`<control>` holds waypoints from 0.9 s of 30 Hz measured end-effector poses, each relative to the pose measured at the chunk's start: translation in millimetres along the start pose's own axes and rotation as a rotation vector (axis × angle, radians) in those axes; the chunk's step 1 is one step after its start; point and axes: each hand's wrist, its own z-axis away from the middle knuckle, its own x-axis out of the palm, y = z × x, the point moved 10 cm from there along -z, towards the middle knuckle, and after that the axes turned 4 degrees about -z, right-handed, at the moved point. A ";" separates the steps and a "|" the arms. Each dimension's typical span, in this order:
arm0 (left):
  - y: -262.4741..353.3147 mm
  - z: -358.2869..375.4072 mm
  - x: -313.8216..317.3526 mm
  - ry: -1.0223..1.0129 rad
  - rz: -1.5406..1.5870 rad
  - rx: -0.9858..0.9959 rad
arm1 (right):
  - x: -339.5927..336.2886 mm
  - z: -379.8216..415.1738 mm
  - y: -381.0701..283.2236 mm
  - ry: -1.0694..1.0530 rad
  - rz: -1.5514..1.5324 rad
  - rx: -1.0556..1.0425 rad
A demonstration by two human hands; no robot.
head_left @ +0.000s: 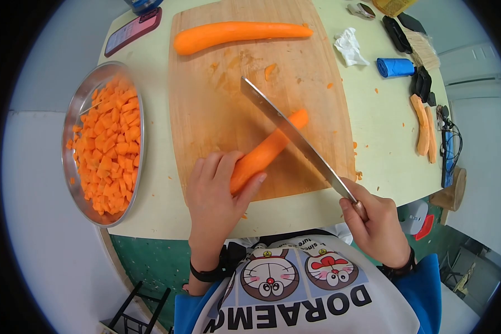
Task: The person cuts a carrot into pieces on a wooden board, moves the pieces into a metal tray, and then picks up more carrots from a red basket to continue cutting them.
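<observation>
My left hand (218, 186) grips the thick end of a peeled carrot (261, 155), which lies slantwise on the wooden cutting board (200, 122). In my right hand (373, 220) is the handle of a kitchen knife (312, 155). Its long blade crosses over the carrot close to the thin tip, pointing up and to the left. A second peeled carrot (239, 36), whole, rests across the far end of the board. Small orange scraps (270, 71) and wet marks show on the wood between the two carrots.
Left of the board stands an oval metal tray (141, 167) heaped with diced carrot (108, 150). A phone (133, 30) lies behind it. To the right are a crumpled tissue (349, 47), a blue roll (395, 67), carrot strips (421, 125) and a power strip (447, 156).
</observation>
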 end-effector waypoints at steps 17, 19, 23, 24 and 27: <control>-0.6 -0.6 2.3 -0.062 0.016 -0.051 | 2.7 -3.1 -3.2 -0.059 0.053 -0.003; -0.4 -1.0 2.7 -0.069 0.007 -0.047 | 6.6 -3.4 -2.6 -0.080 0.071 0.006; -0.4 -1.5 4.9 -0.094 -0.028 -0.042 | 6.8 -4.9 -5.2 -0.022 0.030 -0.024; -1.1 -0.8 5.9 -0.096 -0.027 -0.043 | 8.6 -5.4 -3.8 -0.043 0.025 -0.005; 0.1 -0.9 5.8 -0.064 -0.038 -0.007 | 14.1 -7.0 -1.7 -0.184 0.049 0.080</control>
